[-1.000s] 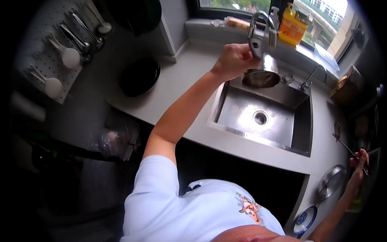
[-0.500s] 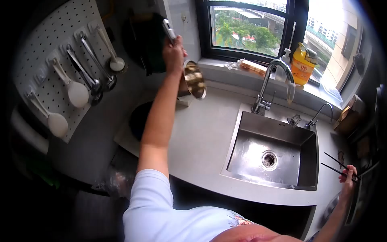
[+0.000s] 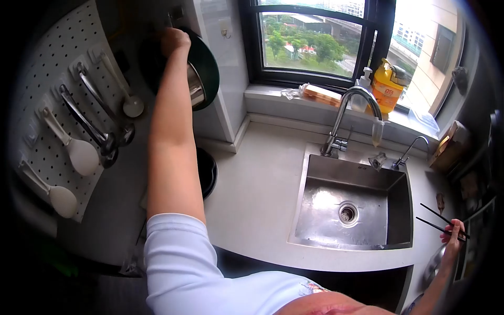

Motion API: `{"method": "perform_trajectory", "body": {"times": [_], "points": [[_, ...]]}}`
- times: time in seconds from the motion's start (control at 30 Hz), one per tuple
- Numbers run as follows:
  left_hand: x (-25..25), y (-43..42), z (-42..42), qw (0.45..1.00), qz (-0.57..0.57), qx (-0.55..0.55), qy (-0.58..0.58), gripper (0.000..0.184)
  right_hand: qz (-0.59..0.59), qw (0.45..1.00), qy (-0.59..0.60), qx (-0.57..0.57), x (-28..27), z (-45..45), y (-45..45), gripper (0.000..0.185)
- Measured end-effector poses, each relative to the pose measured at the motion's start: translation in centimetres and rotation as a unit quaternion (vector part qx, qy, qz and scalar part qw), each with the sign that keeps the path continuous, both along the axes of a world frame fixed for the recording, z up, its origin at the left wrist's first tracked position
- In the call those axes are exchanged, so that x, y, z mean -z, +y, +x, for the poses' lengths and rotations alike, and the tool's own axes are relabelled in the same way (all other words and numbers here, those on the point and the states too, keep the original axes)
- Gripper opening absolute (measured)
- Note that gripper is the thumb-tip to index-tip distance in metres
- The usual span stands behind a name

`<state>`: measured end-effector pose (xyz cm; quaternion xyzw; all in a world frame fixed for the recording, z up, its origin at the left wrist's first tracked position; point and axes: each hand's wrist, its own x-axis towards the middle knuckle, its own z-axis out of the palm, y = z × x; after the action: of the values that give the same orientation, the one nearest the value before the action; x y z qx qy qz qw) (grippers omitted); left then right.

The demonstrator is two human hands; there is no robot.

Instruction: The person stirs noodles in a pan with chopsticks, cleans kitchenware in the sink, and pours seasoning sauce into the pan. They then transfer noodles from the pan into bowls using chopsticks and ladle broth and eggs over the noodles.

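At the upper left my left hand (image 3: 175,41) is closed, raised near the wall, gripping the handle of a metal saucepan. The saucepan's shiny body (image 3: 195,86) hangs below the hand, partly behind my forearm and in front of a dark green round pan (image 3: 209,58) on the wall. My right hand (image 3: 454,232) is closed around a pair of black chopsticks (image 3: 434,223) at the right edge, tips pointing left toward the sink. What hangs the green pan up is hidden in the dark.
A steel sink (image 3: 341,210) with a faucet (image 3: 336,121) is set in the light counter (image 3: 252,194). A dark round pan (image 3: 208,170) stands left. A pegboard (image 3: 37,79) holds several utensils. On the sill are a yellow jug (image 3: 387,86) and a pump bottle (image 3: 362,89).
My left hand has moved left and up with the saucepan, bringing it against the dark green pan. The view has shifted right. My right hand still holds the chopsticks.
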<state>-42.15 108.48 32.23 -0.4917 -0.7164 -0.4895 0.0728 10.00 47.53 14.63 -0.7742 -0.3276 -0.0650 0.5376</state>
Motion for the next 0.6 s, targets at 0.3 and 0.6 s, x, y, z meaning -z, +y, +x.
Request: {"method": "perform_trajectory", "body": {"times": [0.3, 0.6], "points": [[2.4, 1.6, -0.9, 0.998, 0.050, -0.025, 0.027, 0.029, -0.004, 0.999, 0.021, 0.031, -0.4, -0.9, -1.9, 0.033], [1.1, 0.3, -0.3, 0.992, 0.095, -0.016, 0.086, 0.028, -0.002, 1.000, 0.019, 0.006, -0.3, -0.9, -1.5, 0.030]]}}
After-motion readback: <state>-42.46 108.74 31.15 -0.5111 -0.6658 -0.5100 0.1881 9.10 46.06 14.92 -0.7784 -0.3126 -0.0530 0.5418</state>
